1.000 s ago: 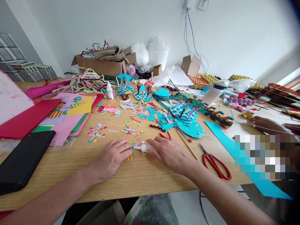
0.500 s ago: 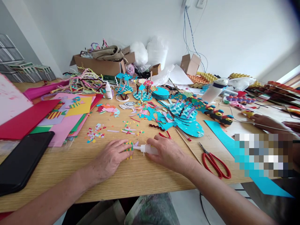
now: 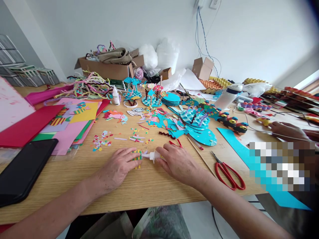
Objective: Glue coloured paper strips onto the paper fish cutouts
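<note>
A small green-and-yellow striped paper cutout (image 3: pixel 137 155) with a lilac tip lies flat on the wooden table. The outstretched fingers of my left hand (image 3: pixel 121 166) press on it and cover part of it. My right hand (image 3: pixel 178 162) is wrapped round a white glue bottle (image 3: pixel 152 156), which lies nearly level. Its nozzle points left and reaches the right end of the cutout; whether glue comes out is too small to tell. Tiny paper confetti (image 3: pixel 101 141) and thin strips (image 3: pixel 136 139) lie just beyond my hands.
Red-handled scissors (image 3: pixel 230 176) and a wooden stick (image 3: pixel 200 156) lie to the right. On the left are a black phone (image 3: pixel 27 169) and coloured paper sheets (image 3: pixel 62 142). Farther back stand another glue bottle (image 3: pixel 116 97) and blue paper crafts (image 3: pixel 194 119). A co-worker's hand (image 3: pixel 289 131) is at far right.
The glue bottle and my right hand have shifted very slightly, with the nozzle still at the cutout. My left hand stays in place on the paper.
</note>
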Motion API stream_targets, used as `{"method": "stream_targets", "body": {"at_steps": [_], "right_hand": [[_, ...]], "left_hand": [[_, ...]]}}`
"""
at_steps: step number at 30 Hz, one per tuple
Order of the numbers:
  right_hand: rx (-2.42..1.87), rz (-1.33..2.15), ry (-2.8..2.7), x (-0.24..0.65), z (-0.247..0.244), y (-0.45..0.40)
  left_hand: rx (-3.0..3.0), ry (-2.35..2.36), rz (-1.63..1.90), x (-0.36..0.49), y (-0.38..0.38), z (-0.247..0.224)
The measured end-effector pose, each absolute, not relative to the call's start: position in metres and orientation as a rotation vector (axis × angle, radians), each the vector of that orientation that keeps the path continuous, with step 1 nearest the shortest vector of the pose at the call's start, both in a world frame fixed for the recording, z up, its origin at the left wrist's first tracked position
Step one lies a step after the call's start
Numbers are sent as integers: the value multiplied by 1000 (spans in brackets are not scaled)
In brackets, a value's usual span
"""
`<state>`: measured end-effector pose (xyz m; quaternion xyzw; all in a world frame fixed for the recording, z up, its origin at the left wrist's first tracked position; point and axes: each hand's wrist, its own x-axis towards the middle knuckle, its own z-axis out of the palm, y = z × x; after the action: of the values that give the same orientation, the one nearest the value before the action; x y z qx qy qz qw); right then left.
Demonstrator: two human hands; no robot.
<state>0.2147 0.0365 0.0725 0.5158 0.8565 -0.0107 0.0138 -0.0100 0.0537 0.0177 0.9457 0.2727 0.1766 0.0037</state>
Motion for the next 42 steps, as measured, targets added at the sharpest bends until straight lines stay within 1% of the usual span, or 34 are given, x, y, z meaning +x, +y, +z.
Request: {"method": "stream_targets", "body": {"at_steps": [15, 27, 33, 42], "right_hand": [[1627, 117, 2694, 213, 65, 39], [1446, 285, 2806, 220, 64, 36], [1397, 219, 2751, 220, 71, 35], [1388, 91, 2856, 218, 80, 29]], "left_hand": [[2958, 877, 526, -12, 54, 14], [2955, 894, 477, -13, 56, 11], [2941, 894, 474, -14, 56, 12], [2944, 911, 442, -14, 56, 10]]}}
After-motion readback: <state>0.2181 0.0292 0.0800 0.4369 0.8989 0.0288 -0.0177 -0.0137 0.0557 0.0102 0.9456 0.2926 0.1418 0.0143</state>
